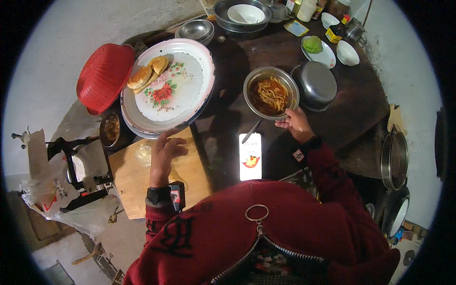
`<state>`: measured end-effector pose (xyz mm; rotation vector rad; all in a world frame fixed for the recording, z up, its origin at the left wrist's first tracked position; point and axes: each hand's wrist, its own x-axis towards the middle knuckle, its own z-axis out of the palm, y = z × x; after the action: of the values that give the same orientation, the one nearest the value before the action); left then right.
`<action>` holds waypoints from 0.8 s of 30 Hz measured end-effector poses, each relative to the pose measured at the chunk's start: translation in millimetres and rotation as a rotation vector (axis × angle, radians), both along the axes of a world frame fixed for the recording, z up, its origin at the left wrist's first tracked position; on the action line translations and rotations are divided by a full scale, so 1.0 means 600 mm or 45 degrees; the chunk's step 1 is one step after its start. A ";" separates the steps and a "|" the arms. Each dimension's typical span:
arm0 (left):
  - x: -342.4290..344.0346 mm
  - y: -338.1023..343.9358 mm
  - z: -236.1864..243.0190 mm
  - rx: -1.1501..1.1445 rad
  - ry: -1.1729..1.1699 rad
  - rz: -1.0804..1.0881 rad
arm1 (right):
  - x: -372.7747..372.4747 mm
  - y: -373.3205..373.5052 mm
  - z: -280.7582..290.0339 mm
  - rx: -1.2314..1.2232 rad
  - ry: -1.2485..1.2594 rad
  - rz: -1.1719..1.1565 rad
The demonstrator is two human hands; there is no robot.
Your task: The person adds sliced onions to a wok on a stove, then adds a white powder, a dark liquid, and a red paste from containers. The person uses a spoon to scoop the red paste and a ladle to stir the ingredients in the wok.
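My right hand (294,124) grips the near rim of a steel bowl (248,96) of noodles in red-brown sauce. Just right of it an upturned steel pot (321,85) rests on the dark table. My left hand (168,154) has its fingers apart and empty, at the near edge of a large flowered enamel tray (187,104) that holds flat golden breads (143,76). Beneath that hand lies a wooden cutting board (128,180) with a crumpled clear bag (144,152). Between my hands lies a lit phone (250,168), with a thin dark utensil (251,130) at its top.
A red plastic basket (99,73) and a small dark pot (112,130) flank the tray's left. Behind are stacked basins (225,14), a plate (326,57) with cabbage, white bowls (348,54) and bottles (308,8). Bags hang at left (85,218); steel pans (394,161) stand at right.
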<state>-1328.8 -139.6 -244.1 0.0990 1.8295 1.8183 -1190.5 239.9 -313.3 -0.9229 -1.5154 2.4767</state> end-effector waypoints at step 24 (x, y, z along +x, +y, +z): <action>-0.035 -0.056 0.005 0.064 -0.038 0.166 | -0.375 -0.199 0.094 -0.068 0.103 0.836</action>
<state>-1349.5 -173.4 -241.2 -0.0294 1.8073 1.9450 -1415.3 120.8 -256.6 -0.3444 -1.9758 2.9350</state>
